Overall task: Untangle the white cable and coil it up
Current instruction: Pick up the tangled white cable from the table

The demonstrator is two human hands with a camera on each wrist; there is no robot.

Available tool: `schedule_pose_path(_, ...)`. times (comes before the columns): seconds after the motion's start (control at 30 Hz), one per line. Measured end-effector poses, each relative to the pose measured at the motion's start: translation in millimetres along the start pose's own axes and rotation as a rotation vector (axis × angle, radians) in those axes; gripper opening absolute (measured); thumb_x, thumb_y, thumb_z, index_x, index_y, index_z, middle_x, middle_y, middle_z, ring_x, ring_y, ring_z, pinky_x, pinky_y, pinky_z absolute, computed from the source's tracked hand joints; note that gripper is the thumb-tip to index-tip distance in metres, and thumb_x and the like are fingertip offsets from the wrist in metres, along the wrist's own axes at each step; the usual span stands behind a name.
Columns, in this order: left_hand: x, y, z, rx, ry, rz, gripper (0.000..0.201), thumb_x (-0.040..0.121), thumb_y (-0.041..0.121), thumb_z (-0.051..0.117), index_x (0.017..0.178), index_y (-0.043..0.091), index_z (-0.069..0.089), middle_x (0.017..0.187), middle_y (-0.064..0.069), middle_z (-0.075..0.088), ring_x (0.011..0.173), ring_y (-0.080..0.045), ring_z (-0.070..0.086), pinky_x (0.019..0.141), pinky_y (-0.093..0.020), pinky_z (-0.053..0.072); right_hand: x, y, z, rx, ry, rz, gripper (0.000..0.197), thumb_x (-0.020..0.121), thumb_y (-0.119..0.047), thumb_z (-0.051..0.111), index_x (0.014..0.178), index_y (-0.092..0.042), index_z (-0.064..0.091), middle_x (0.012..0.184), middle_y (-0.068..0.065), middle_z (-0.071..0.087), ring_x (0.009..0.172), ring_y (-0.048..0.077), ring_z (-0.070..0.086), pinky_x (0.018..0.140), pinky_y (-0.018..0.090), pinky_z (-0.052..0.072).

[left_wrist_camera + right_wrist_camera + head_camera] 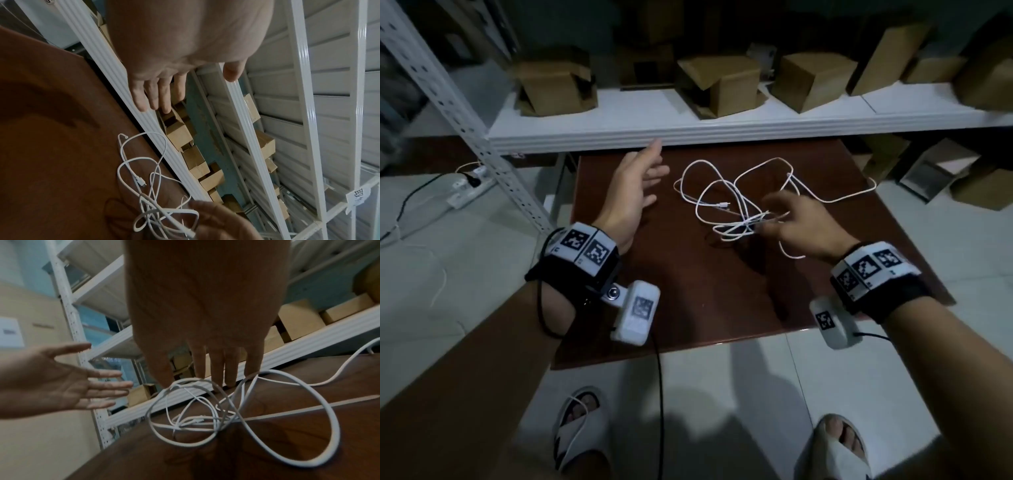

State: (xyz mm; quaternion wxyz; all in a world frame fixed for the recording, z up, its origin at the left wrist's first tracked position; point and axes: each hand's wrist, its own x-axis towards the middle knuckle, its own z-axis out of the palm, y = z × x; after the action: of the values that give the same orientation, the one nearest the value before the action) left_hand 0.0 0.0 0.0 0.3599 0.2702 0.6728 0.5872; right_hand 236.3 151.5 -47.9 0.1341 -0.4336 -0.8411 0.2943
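On the brown desk [688, 308] in front of me lies the white cable [739, 202], a loose tangle of overlapping loops spread over the far half of the top. One long strand runs out toward the desk's right edge, and a small connector end [723, 205] sits inside the tangle. The knotted, densest part is at the near side of the heap.

My right hand [804, 224] is over that dense part, palm down, fingers spread and reaching into the strands. In the right wrist view the fingertips [230, 381] come down among the upper loops; the picture is blurred there, and I cannot tell whether the grip has closed on any strand or only touches it.

My left hand [635, 185] is held above the desk's left far corner, just beside the cable and apart from it. Its grip is wide: palm turned toward the tangle, fingers straight and slightly fanned, holding nothing.

Behind the desk runs a white metal shelf [722, 130] carrying several cardboard boxes [722, 85]. A perforated white upright [465, 113] stands to the left, with a power strip [469, 188] on the tiled floor [722, 394] near it. My two feet in pale sandals [578, 428] show at the bottom of the head view.
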Motion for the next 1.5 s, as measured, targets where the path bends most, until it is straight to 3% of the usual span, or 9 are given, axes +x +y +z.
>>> schedule_pose_path(0.27,-0.9,4.2,4.9,0.062,-0.194,-0.102,0.063,0.088,0.072,0.052,0.113,0.018,0.071,0.114,-0.004,0.081,0.116,-0.019,0.072,0.107,-0.045,0.049,4.2,13.6,1.5,-0.056,-0.013,-0.120,0.010,0.087,-0.021,0.080,0.079,-0.026,0.078,0.074,-0.007,0.078,0.080,0.013,0.076,0.082,0.042,0.060)
schedule_pose_path(0.43,-7.2,3.3,16.5,0.258,-0.319,-0.241,0.052,0.107,0.059,0.042,0.108,0.014,0.068,0.117,-0.014,0.079,0.118,-0.030,0.071,0.107,-0.045,0.049,-6.6,-22.1,-14.2,0.487,0.164,-0.182,0.022,0.099,-0.004,0.065,0.089,-0.019,0.078,0.079,0.013,0.078,0.074,0.027,0.071,0.077,0.051,0.058)
schedule_pose_path(0.57,-11.5,-0.6,24.1,0.264,-0.463,-0.292,0.058,0.107,0.061,0.041,0.138,0.016,0.058,0.126,-0.014,0.076,0.121,-0.030,0.071,0.111,-0.048,0.051,-13.0,-43.1,-23.2,0.766,0.212,-0.203,0.020,0.104,0.002,0.054,0.106,-0.005,0.073,0.086,0.013,0.076,0.071,0.010,0.069,0.064,0.023,0.053)
schedule_pose_path(0.67,-16.1,2.5,31.6,0.061,-0.585,-0.208,0.048,0.110,0.050,0.044,0.146,0.019,0.051,0.124,-0.015,0.077,0.116,-0.033,0.075,0.107,-0.049,0.055,-18.5,-57.0,-17.9,0.861,0.089,-0.220,0.025,0.104,0.003,0.050,0.110,-0.004,0.072,0.091,0.012,0.077,0.080,0.010,0.071,0.069,0.019,0.052)
schedule_pose_path(0.83,-13.2,7.3,31.2,-0.008,-0.414,-0.111,0.032,0.110,0.032,0.055,0.123,0.007,0.069,0.106,-0.008,0.074,0.106,-0.028,0.075,0.104,-0.049,0.059,-23.2,-69.2,0.0,0.797,-0.155,-0.242,0.023,0.101,0.010,0.051,0.116,0.009,0.068,0.107,0.020,0.074,0.097,0.013,0.072,0.088,0.023,0.055)
schedule_pose_path(1.0,-5.5,6.3,17.8,0.003,-0.185,-0.177,0.017,0.106,0.022,0.063,0.098,0.009,0.070,0.102,-0.016,0.081,0.084,-0.021,0.078,0.084,-0.035,0.063,-14.5,-41.1,-1.8,0.552,-0.083,-0.149,0.044,0.076,0.010,0.073,0.114,-0.011,0.067,0.105,0.000,0.066,0.094,0.007,0.062,0.082,0.023,0.051)
schedule_pose_path(1.17,4.1,1.0,0.1,0.104,-0.060,-0.187,0.009,0.104,0.001,0.060,0.103,0.006,0.067,0.089,-0.007,0.076,0.057,-0.012,0.072,0.060,-0.024,0.062,-4.6,20.5,6.7,0.023,-0.224,0.168,0.050,0.078,-0.023,0.083,0.122,-0.023,0.061,0.110,0.003,0.069,0.103,0.027,0.068,0.090,0.041,0.057)
schedule_pose_path(1.3,13.3,-4.0,-7.2,0.168,0.028,-0.224,0.010,0.101,0.001,0.064,0.095,0.008,0.065,0.085,-0.006,0.073,0.050,-0.007,0.069,0.048,-0.019,0.056,-8.6,34.7,28.4,-0.155,-0.437,0.096,0.093,0.056,-0.065,0.073,0.144,-0.044,0.054,0.130,0.004,0.058,0.120,0.023,0.060,0.107,0.041,0.051)
schedule_pose_path(1.5,26.5,-2.4,-25.3,0.220,0.195,-0.240,0.016,0.099,0.009,0.072,0.086,0.005,0.064,0.079,-0.009,0.061,0.060,-0.017,0.059,0.042,-0.020,0.053,6.1,51.4,3.1,-0.107,-0.079,0.161,0.034,0.082,-0.032,0.081,0.112,-0.022,0.067,0.120,0.011,0.065,0.108,0.027,0.065,0.088,0.030,0.047)
